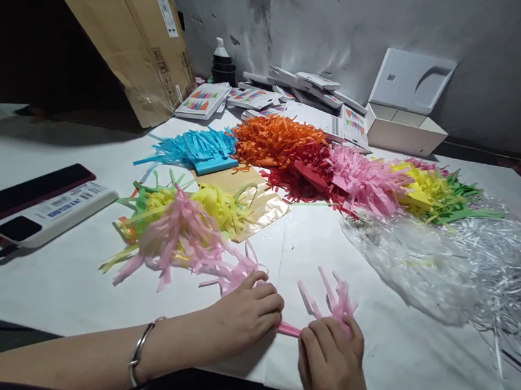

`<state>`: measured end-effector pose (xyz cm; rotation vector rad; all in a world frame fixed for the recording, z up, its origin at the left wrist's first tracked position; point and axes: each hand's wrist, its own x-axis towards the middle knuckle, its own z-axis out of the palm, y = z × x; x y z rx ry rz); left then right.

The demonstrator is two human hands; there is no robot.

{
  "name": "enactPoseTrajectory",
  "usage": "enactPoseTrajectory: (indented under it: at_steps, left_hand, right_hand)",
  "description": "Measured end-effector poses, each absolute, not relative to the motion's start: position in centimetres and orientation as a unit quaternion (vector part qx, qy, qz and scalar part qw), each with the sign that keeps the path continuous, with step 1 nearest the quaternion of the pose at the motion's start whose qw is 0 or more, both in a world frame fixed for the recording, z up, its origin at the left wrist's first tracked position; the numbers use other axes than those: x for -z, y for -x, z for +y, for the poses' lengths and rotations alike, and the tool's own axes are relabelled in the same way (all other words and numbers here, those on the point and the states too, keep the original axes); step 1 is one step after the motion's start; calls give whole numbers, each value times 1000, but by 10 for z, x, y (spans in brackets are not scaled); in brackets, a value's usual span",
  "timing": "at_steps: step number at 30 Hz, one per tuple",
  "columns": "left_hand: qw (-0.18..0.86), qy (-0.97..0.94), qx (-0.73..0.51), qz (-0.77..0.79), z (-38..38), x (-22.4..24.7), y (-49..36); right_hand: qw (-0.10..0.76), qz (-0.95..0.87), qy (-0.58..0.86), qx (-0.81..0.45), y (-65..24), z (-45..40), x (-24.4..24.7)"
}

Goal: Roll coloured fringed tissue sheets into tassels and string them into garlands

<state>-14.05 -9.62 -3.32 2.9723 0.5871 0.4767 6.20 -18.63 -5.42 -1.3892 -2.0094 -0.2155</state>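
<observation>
Low over the front of the white table, my left hand (255, 312) and my right hand (332, 351) grip one pink tissue-paper tassel (289, 329). Its middle is a narrow twisted band stretched between my two fists. Loose pink strips fan out beyond the fingers of each hand. Both hands are closed; my fingertips are partly hidden. Just left of my left hand lies a heap of fringed tassels (177, 226), pink on top with yellow and green beneath.
Behind run piles of blue (207, 149), orange (278, 138), red, pink and yellow fringed paper. A clear plastic bag (412, 260) and silvery strings (509, 264) lie right. A phone (30, 192) and power bank (61, 211) lie left, before a cardboard box (128, 38). White packets (308, 94) line the wall.
</observation>
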Motion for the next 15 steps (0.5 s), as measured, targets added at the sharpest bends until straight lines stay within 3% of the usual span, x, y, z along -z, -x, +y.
enactPoseTrajectory:
  at_steps: [10,15]
  left_hand:
    - [118,-953,-125,249,-96,15,134]
    - [91,-961,-163,203,-94,25,140]
  right_hand:
    - [306,-769,557,63,-69,-189,51]
    - [338,-761,552,50,-65,-186,46]
